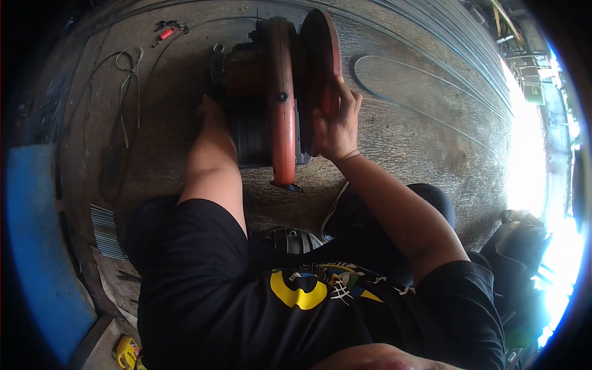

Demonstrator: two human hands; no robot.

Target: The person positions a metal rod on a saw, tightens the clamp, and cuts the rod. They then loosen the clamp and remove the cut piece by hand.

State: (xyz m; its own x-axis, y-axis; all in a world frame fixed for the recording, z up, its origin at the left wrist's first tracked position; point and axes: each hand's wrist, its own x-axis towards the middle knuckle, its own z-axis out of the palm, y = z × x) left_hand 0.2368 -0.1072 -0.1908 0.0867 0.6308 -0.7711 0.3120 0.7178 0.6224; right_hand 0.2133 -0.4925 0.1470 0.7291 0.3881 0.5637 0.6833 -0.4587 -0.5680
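The right hand (338, 123) lies against the lower right side of a thick, round red disc part (333, 49), its thumb and fingers spread apart. The left hand (211, 106) is at the left side of the red-and-black power machine (246, 77), in deep shadow; whether its fingers grip anything, I cannot tell. The machine sits on a rough grey-brown wooden floor (425, 132) between the forearms, a long curved red bar (282, 135) pointing back toward the person, its near end close to the folded legs.

Right of the disc, bare wood gives room as far as the long thin dark rods (447, 46); a thin wire loop (357, 65) reaches into it. Left, a knotted pale string (127, 73) and a small red-and-black tool (166, 32) narrow the space before a blue panel (37, 240). A yellow object (127, 352) is partly hidden at lower left; glare washes out the right edge.
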